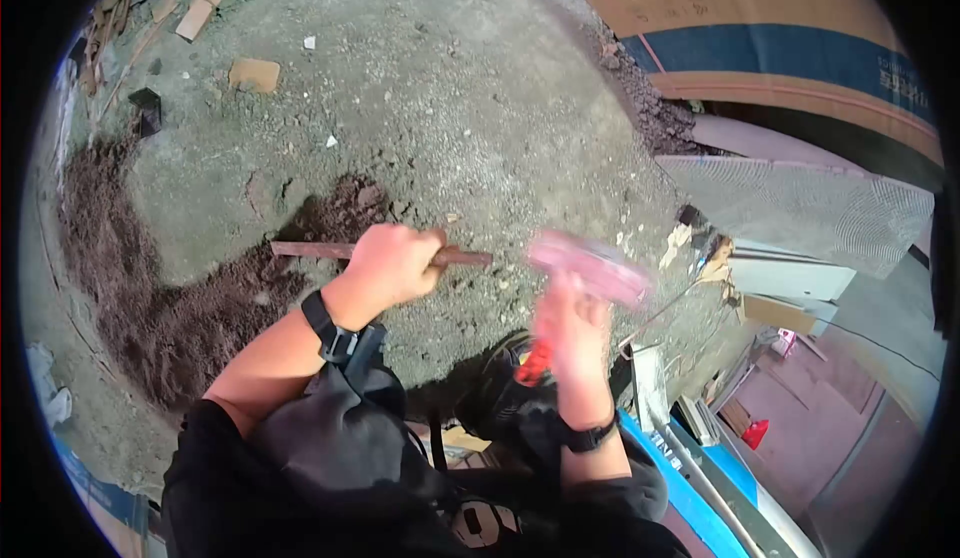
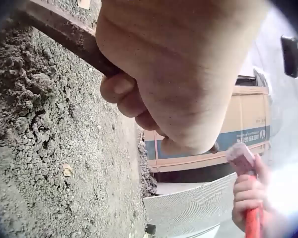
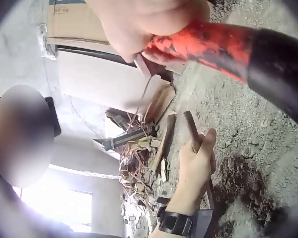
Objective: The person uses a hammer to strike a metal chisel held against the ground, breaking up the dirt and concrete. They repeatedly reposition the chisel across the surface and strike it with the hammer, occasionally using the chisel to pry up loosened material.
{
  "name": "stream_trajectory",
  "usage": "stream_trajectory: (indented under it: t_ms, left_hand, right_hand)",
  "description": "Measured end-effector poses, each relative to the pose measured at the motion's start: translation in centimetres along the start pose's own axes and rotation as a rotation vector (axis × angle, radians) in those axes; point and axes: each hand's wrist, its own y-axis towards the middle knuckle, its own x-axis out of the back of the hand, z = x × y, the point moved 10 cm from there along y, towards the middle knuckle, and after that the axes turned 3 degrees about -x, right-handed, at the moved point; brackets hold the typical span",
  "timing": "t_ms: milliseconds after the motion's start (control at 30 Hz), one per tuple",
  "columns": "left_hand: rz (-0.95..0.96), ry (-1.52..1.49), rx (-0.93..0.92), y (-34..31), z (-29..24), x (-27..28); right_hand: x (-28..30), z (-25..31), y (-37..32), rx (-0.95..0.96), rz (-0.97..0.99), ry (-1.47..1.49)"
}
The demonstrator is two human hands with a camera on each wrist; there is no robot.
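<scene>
My left hand (image 1: 392, 263) grips a rusty iron chisel bar (image 1: 300, 250) that lies nearly flat over the concrete floor, its tip toward a patch of broken dark rubble (image 1: 330, 213). The same bar (image 2: 64, 30) runs through my fist in the left wrist view. My right hand (image 1: 575, 333) holds a hammer by its red and black handle (image 3: 223, 42); the hammer head (image 1: 590, 268) is blurred, just right of the bar's struck end (image 1: 478, 257). In the right wrist view the left hand (image 3: 196, 168) and the bar (image 3: 191, 130) show below the handle.
Loose dark dirt (image 1: 110, 258) curves along the left of the rough concrete floor (image 1: 450, 78). A large cardboard box with a blue stripe (image 1: 770, 48) and a grey ridged panel (image 1: 800, 208) stand at the right. Wood scraps (image 1: 210, 3) and debris (image 3: 144, 163) lie about.
</scene>
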Motion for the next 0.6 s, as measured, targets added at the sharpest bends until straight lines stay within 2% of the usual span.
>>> stream_trajectory:
  t_ms: [33, 67, 133, 200, 267, 300, 400, 433, 500, 533, 600]
  left_hand:
    - [0.026, -0.010, 0.033, 0.0, 0.1, -0.1]
    - [-0.013, -0.007, 0.018, 0.1, 0.2, -0.3]
    - [-0.054, 0.021, 0.023, -0.1, 0.5, 0.0]
    - [-0.046, 0.017, 0.033, 0.2, 0.7, 0.5]
    - [-0.012, 0.001, 0.044, -0.2, 0.5, 0.1]
    - [0.013, -0.002, 0.042, -0.1, 0.5, -0.1]
    - [0.041, -0.017, 0.026, 0.2, 0.8, -1.1]
    - [0.036, 0.013, 0.025, 0.1, 0.8, -1.7]
    - [0.039, 0.036, 0.051, 0.9, 1.3, -1.6]
    - [0.056, 0.027, 0.052, 1.0, 1.3, -1.9]
    - [0.031, 0.013, 0.040, 1.0, 1.5, -2.0]
  right_hand:
    - [-1.8, -0.5, 0.8, 0.001, 0.029, -0.205]
    - [-3.2, -2.5, 0.7, -0.212, 0.182, -0.090]
    - [-1.6, -1.1, 0.8, -0.222, 0.188, -0.031]
    - [1.1, 2.7, 0.4, -0.044, 0.074, -0.043]
    - [2.7, 2.8, 0.2, 0.047, 0.062, 0.179]
    - [2.3, 2.8, -0.4, 0.013, -0.147, -0.024]
    - [-3.9, -2.6, 0.8, -0.021, 0.306, -0.200]
    - [-3.0, -2.3, 0.4, -0.027, 0.306, -0.202]
    - [0.6, -1.7, 0.9, -0.185, 0.216, -0.037]
    - [3.3, -1.8, 1.7, -0.185, 0.139, -0.102]
    - [4.8, -1.6, 2.8, -0.154, 0.090, 0.387]
